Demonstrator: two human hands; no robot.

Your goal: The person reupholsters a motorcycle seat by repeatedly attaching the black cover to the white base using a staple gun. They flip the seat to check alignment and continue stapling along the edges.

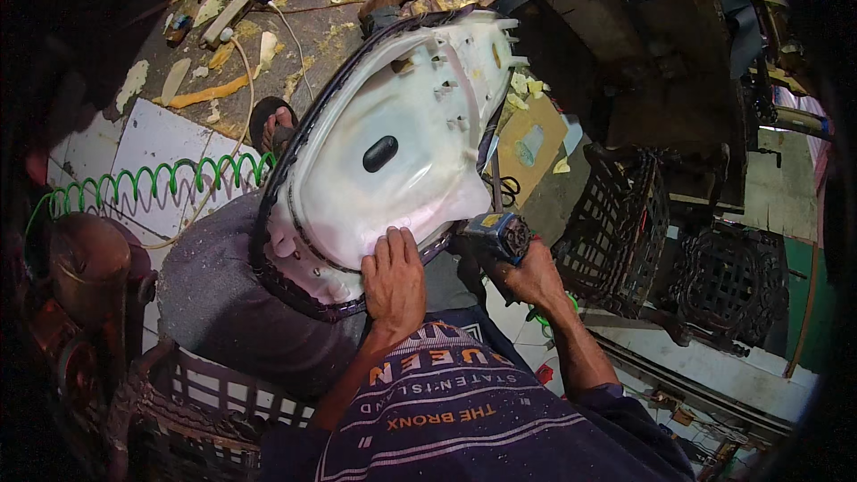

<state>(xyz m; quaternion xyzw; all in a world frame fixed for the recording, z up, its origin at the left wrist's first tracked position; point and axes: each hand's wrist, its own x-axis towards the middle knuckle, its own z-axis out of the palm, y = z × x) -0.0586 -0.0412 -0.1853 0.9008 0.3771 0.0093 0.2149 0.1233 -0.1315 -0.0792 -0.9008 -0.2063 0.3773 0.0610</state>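
Observation:
A motorcycle seat point(344, 183) lies upside down across my lap, its white plastic base facing up. Black cover material point(314, 105) is folded over its rim. At the near edge, my left hand point(395, 284) grips the seat, fingers bent onto the white base and thumb hidden. My right hand point(536, 278) is wrapped round a blue and black staple gun point(502, 234), whose nose is close to the seat's near right rim. The exact contact there is hidden. A black oval pad point(380, 153) sits in the middle of the base.
A green coiled air hose point(170, 180) stretches across the left side. Foam scraps point(223, 89) and a power strip point(234, 13) litter the floor ahead. Dark lattice-sided frames point(616, 223) stand at the right, below a large open cabinet point(652, 62). Another lattice frame point(201, 388) is at lower left.

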